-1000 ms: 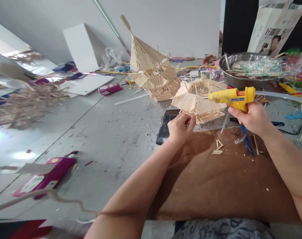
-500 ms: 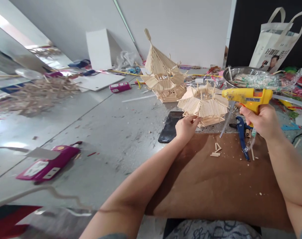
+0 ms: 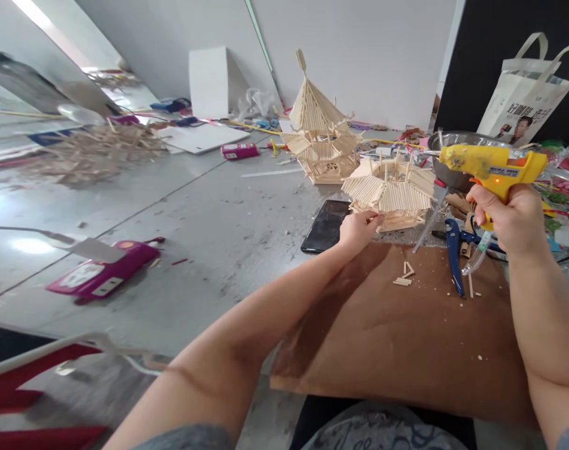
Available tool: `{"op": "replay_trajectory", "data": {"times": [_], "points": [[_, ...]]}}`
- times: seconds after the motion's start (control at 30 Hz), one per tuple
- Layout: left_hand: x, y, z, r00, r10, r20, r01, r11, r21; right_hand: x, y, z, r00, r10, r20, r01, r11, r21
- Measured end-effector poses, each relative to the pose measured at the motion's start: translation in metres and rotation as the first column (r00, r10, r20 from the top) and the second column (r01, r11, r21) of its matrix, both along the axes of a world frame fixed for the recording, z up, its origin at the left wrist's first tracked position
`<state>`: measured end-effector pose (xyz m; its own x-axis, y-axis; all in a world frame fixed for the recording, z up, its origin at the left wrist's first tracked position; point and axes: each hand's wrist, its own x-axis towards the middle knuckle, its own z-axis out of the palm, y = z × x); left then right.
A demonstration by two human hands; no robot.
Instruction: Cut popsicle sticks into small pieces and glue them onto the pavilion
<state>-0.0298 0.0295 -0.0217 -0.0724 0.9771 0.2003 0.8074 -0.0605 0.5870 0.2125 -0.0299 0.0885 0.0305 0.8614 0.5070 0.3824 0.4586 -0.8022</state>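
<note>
Two grips: right hand [image 3: 519,212] wrapped round the glue gun [image 3: 484,164], aimed left; stick model [image 3: 403,195] sits left, just past the brown board [image 3: 406,340]'s far edge. Left hand [image 3: 359,230] is nearer, touching the model, can't tell if pinching.

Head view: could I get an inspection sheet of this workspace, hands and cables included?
Surface: grey tabletop, specked; brown mat on the near side.
Work pieces: small stick model, without a peaked roof; taller stick model behind, peaked; yellow glue gun.
Clutter: short sticks and blue cutter on the right; black phone beside the small stick model.
Hands: left hand at the small stick model's front; right hand gripping the yellow glue gun.
Cables: grey cable leading toward the purple box.
Surroundings: pale wall; white bag.
</note>
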Motion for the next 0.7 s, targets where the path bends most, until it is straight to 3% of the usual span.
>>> {"op": "replay_trajectory", "data": {"times": [0.1, 0.23, 0.4, 0.53, 0.7], "points": [[0.005, -0.001, 0.003, 0.997, 0.065, 0.048, -0.062, 0.997, -0.049, -0.003, 0.004, 0.006, 0.983, 0.025, -0.179, -0.023, 1.000, 0.012], [0.013, -0.003, 0.005, 0.989, 0.095, 0.115, -0.088, 0.994, -0.064, -0.001, 0.006, 0.006, 0.950, 0.106, -0.295, -0.117, 0.993, -0.022], [0.016, -0.001, 0.006, 0.984, 0.083, 0.159, -0.080, 0.996, -0.028, 0.019, -0.003, -0.027, 0.881, 0.124, -0.457, -0.208, 0.968, -0.138], [0.013, 0.003, 0.006, 0.979, 0.090, 0.184, -0.090, 0.996, -0.006, 0.035, -0.016, -0.057, 0.824, 0.068, -0.562, -0.265, 0.924, -0.276], [0.008, 0.007, 0.004, 0.973, 0.073, 0.220, -0.078, 0.997, 0.011, 0.050, -0.021, -0.071, 0.772, 0.025, -0.635, -0.300, 0.895, -0.330]]}}
